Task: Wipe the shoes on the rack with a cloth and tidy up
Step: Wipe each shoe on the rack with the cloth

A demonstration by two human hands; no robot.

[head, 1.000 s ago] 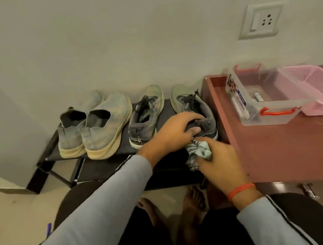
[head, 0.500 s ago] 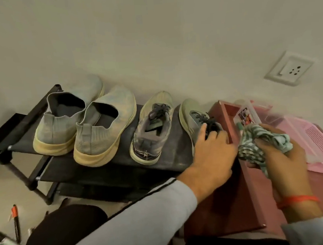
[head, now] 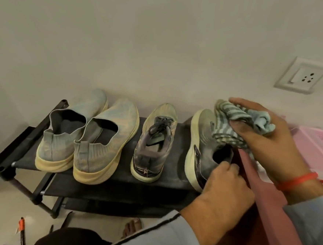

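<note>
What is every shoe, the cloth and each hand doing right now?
Left hand: grips the heel of the rightmost sneaker.
Rightmost sneaker: tipped on its side, held.
Right hand: holds the striped cloth against that sneaker.
Striped cloth: bunched up, touching the sneaker.
Other sneaker: upright on the rack, untouched.
Two slip-on shoes: upright, side by side.
Rack: standing against the wall.

Left hand [head: 221, 183] grips the heel of the rightmost sneaker [head: 202, 144] at the rack's [head: 108, 187] right edge; right hand [head: 268, 134] presses a striped cloth [head: 231, 125] on it
</note>
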